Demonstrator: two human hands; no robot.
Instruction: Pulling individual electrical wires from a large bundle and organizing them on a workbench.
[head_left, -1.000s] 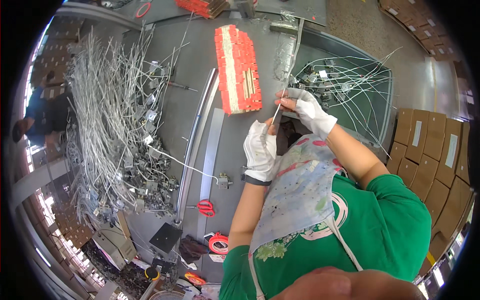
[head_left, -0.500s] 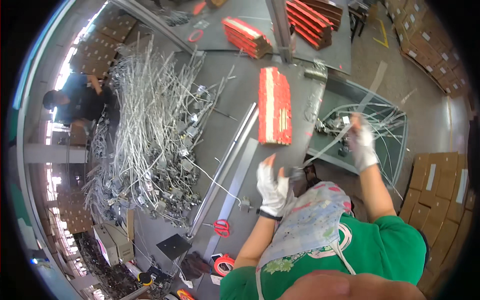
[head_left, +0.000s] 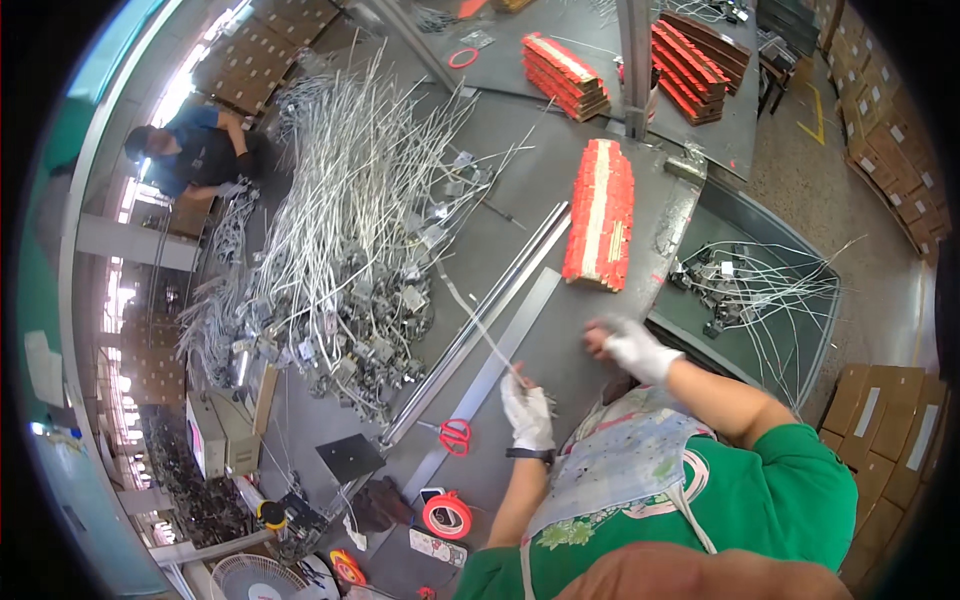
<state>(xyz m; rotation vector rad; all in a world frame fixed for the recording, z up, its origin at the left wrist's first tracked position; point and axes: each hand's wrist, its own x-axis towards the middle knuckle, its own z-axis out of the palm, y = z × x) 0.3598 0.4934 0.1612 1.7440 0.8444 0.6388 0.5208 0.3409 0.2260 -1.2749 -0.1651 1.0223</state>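
Note:
My left hand [head_left: 527, 415], in a white glove with bare fingertips, is closed on a pale cable [head_left: 478, 322] near its end. The cable stretches up and left toward a large heap of silvery cables [head_left: 330, 220] with small grey connector blocks. My right hand [head_left: 638, 350], gloved the same way, hovers over the near table edge, right of the left hand. Its fingers are bent and blurred, so whether anything is in them is unclear. Beyond it lies a stack of red strips with a cream band [head_left: 600, 215]. A grey-green bin [head_left: 690, 325] at the right holds several cables with connectors [head_left: 725, 285].
A metal rail [head_left: 480, 320] and a flat strip [head_left: 520, 335] cross the table. Red scissors [head_left: 455, 437], a red tape roll [head_left: 447, 515] and a black plate [head_left: 350, 455] lie near left. More red stacks [head_left: 565, 78] stand behind. Another person [head_left: 195, 150] works far left. Cartons [head_left: 880, 430] are stacked at right.
My right hand has moved left, out of the bin and over the table edge. My left hand has taken hold of the cable that lay on the table. The whole view has shifted.

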